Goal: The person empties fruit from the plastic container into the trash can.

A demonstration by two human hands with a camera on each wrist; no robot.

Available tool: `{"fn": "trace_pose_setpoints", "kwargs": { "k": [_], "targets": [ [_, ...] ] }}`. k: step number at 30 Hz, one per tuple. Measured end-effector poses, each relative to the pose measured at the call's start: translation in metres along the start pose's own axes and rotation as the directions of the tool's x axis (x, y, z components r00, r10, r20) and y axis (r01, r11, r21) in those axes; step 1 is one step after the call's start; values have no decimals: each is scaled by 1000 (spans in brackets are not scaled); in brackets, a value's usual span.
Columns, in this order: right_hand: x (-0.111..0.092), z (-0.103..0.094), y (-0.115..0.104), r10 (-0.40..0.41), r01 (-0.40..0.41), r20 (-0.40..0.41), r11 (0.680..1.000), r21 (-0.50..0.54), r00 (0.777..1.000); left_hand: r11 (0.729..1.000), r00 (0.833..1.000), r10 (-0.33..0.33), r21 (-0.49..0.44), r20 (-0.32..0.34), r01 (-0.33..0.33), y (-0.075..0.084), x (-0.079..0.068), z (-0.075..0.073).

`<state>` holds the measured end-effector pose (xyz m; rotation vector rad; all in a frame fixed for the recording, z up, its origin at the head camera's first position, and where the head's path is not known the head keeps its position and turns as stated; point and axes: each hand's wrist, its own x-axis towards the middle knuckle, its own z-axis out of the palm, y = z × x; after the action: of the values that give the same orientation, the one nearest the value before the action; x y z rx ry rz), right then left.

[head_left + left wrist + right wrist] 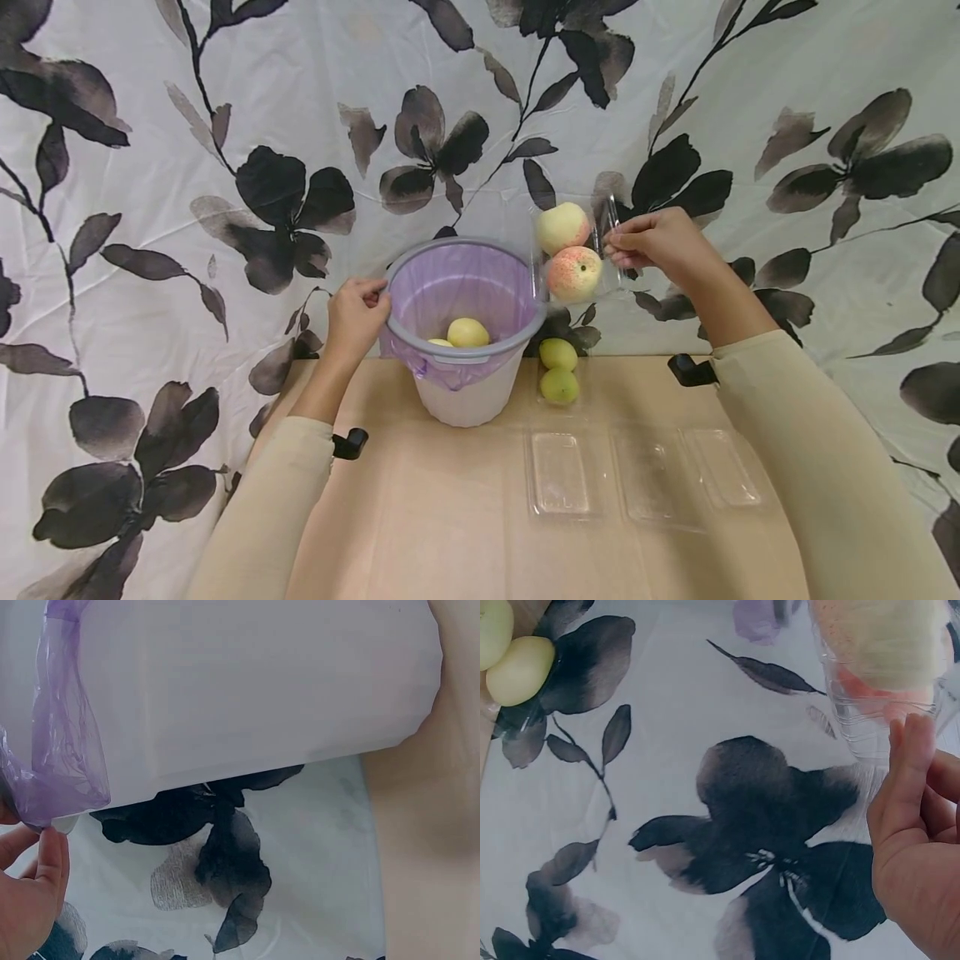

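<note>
1. The left hand (354,321) grips the pale bin (467,400) by its grey rim, at about 9 o'clock on it.
2. The right hand (667,246) pinches the near edge of a clear container (855,727), fingertips and thumb together. The container is tilted and raised above the surface (420,508), at 2 o'clock from the bin's middle — whether it touches the rim, I cannot tell.
3. Two blushed peaches (573,273) sit in that container, one at 11 o'clock from the other.
4. A purple liner (461,279) lines the bin and folds over its rim; inside lie yellow fruits (468,332), one mostly hidden.
5. At 4 o'clock from the bin, two yellow-green fruits (558,354) lie in another clear container (584,387).
6. Three clear trays (562,471) lie flat on the surface, between 4 and 5 o'clock from the bin.
7. A floral cloth (300,108) hangs behind, at 12 o'clock.
</note>
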<state>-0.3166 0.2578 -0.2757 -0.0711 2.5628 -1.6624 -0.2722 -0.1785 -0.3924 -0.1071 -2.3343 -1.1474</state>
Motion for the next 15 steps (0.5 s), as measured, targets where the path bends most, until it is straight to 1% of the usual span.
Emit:
{"fn": "trace_pose_setpoints", "kwargs": {
  "k": [3,6,9,15],
  "targets": [
    [6,6,-9,4,-4,24,1000,-30,1000,1000,1000,4,-1,1,-4,-1,1,-1],
    [12,11,-17,5,-3,35,999,-34,999,1000,1000,6,8,4,-6,-2,1,0],
    [15,16,-23,0,0,31,1000,-30,1000,1000,1000,6,11,10,-6,-2,1,0],
    [22,29,-32,-44,44,1,996,-76,999,1000,1000,-16,-13,17,16,0,1,0]
  ]
}}
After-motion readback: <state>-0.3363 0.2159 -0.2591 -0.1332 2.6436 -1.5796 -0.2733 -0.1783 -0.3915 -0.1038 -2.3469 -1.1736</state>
